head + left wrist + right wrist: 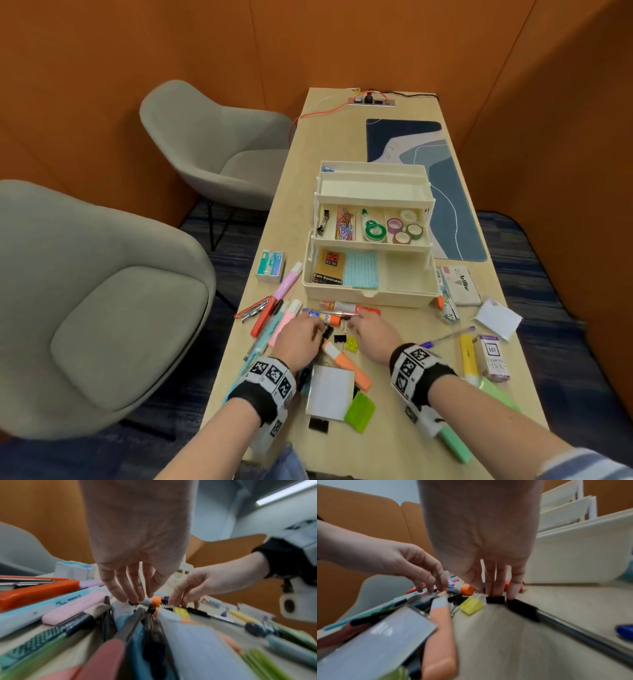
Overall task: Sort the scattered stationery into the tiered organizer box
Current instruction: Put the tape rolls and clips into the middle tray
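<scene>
Near edge: white pad (pixel 330 391), orange highlighter (pixel 346 364) running diagonal, cap end toward box. Left hand (pixel 298 337) fingers down on a black clip (pixel 135 603), grip unclear. Right hand (pixel 371 337) fingers straight, pressing black clip (pixel 495 599), visible only from wrist view; yellow clip (pixel 471 607) just beside. Beyond: open tiered box (pixel 371 236), bottom tier pack reading "Coin Envelopes". Right: "Artline" box (pixel 460 285).

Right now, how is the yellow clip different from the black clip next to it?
The yellow binder clip is bright and see-through; the black binder clip is dark and solid. The yellow one lies untouched, while the right hand has fingertips on the black one. Both rest on the wooden table.
</scene>
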{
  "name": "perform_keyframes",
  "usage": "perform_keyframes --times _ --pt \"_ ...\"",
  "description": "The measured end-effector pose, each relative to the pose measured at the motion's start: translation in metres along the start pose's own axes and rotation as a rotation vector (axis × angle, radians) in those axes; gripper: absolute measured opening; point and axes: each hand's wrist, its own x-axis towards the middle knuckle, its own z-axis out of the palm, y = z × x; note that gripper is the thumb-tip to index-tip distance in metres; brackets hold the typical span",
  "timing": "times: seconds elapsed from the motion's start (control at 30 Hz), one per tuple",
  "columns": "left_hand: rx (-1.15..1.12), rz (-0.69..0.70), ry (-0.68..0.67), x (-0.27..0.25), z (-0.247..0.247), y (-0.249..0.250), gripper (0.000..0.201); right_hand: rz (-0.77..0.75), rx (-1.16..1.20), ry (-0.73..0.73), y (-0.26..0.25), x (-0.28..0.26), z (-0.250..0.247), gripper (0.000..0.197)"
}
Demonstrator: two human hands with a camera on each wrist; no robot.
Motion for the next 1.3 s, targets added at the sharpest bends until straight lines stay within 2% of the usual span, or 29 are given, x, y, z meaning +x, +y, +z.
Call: perform_keyframes --times 0.13,0.3,0.47,0.67,0.77,0.87,1.07,1.23,1.3 --pt "0.231 0.140 -0.005 0.007 0.013 0.003 0.035 -0.043 -0.124 0.113 0.009 -0.008 0.010 0.054" --pt "0.537 0.157 -0.003 0.012 0.021 0.013 0.027 -0.094 -0.283 0.131 0.003 -0.009 0.016 0.067" --pt "0.615 0.109 -0.023 0.017 0.022 0.017 0.027 -0.122 -0.245 0.097 0.009 -0.011 0.018 0.067" --pt "0.632 0.092 -0.057 0.021 0.025 0.019 0.031 -0.135 -0.196 0.127 0.024 -0.022 0.019 0.042" --pt "0.604 0.140 -0.051 0.021 0.026 0.017 0.031 -0.134 -0.186 0.151 0.025 -0.023 0.019 0.028" --pt "0.507 0.182 -0.024 0.017 0.023 0.015 0.028 -0.117 -0.145 0.162 0.027 -0.022 0.021 0.026" --pt "0.151 0.196 0.028 0.006 0.014 0.012 0.018 -0.017 0.113 0.163 0.032 -0.023 0.019 0.016" --pt "0.029 0.128 0.038 0.005 0.015 0.009 0.025 0.144 0.419 0.333 0.036 -0.024 0.005 0.012" --pt "-0.043 0.086 0.060 0.005 0.015 0.009 0.022 0.210 0.543 0.391 0.037 -0.026 0.000 0.012"
